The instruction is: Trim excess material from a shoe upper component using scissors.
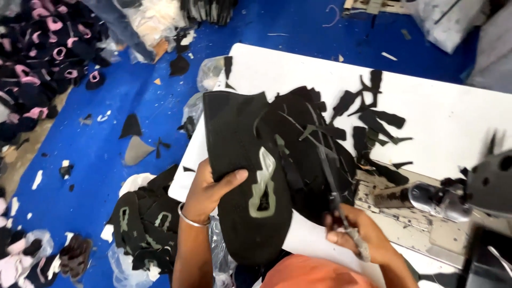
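My left hand (209, 188) grips the left edge of a black fabric shoe upper (240, 160) that has a grey emblem on it. The upper lies over a pile of similar black pieces (304, 144) on the white table (453, 122). A metal bangle circles my left wrist. My right hand (360, 234) holds a pair of small scissors (333, 186), their blades pointing up over the black fabric. Thin black trimmings (373, 120) lie scattered on the table behind the pile.
A sewing machine head (464, 197) stands at the right on its metal plate. Below the table's left edge sits a bag of black uppers (146, 224). The blue floor (106, 154) carries scraps, and heaps of black and pink pieces (37, 58) lie at the far left.
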